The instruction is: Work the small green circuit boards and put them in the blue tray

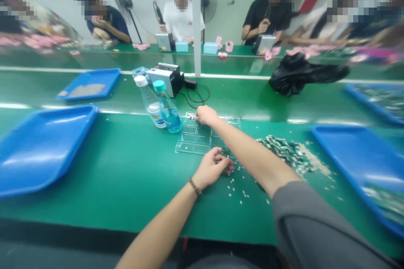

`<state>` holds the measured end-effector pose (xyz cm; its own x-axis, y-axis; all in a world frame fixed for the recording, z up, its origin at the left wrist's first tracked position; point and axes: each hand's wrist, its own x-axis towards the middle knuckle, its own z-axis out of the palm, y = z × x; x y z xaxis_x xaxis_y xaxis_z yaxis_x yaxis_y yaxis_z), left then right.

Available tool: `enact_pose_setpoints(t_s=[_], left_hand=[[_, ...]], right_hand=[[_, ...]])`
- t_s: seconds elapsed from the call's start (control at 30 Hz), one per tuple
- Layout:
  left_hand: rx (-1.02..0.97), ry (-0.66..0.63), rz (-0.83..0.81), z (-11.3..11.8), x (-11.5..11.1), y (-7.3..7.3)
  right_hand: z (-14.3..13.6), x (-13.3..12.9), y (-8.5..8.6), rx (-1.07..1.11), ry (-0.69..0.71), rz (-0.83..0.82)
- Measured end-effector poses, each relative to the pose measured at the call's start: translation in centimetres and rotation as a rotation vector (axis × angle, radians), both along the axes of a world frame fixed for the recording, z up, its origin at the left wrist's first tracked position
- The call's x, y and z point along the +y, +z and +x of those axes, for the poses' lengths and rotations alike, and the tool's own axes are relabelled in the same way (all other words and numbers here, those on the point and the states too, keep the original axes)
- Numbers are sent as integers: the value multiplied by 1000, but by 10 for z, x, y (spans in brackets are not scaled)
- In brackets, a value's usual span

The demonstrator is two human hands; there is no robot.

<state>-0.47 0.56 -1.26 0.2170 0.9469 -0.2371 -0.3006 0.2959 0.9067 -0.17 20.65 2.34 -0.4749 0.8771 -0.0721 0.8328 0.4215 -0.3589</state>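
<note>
One clear tray, seemingly longer crosswise

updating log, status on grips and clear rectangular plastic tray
Right grip at far row of tray; left grip at near edge; both holds unclear; right forearm partly hides tray.

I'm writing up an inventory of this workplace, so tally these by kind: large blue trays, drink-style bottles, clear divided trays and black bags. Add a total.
Large blue trays: 4
Bottles: 2
Clear divided tray: 1
Black bag: 1
Total: 8
</note>
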Motion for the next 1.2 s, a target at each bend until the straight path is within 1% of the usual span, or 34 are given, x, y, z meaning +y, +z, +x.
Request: enact_pose_setpoints(t_s=[0.13,0.23,0.3,0.37,0.4,0.47,0.53,0.57,0.6,0.67,0.73,0.83,0.93,1.07,1.2], left_hand=[[-16,7,-21,-1,1,0],[-20,3,-34,-2,2,0],[-11,37,-32,-3,3,1],[-9,96,-28,-5,5,3],[-15,127,-28,-6,5,4],[-36,164,-28,-7,6,6],[-57,161,-12,-7,5,7],[-57,148,4,-6,5,7],[-49,131,23,-5,4,5],[-14,101,53,-3,3,1],[12,90,55,0,3,-3],[15,87,5,4,3,-6],[32,87,-48,5,3,-4],[59,87,-46,5,4,-2],[60,73,-33,4,5,-5]], right_hand=[[-4,3,-6,39,-4,-5],[0,8,0,111,38,0],[13,8,9,160,58,29],[39,-3,19,240,62,67],[56,-13,23,301,57,76],[93,-46,25,517,32,26],[128,-89,20,687,-35,-81],[141,-111,14,748,-101,-125],[151,-133,7,803,-170,-142],[160,-169,-8,899,-252,-220],[160,-189,-24,979,-300,-274],[157,-197,-41,1015,-336,-243],[159,-193,-48,984,-320,-164],[163,-191,-49,883,-253,-52],[164,-192,-47,813,-203,-13]])
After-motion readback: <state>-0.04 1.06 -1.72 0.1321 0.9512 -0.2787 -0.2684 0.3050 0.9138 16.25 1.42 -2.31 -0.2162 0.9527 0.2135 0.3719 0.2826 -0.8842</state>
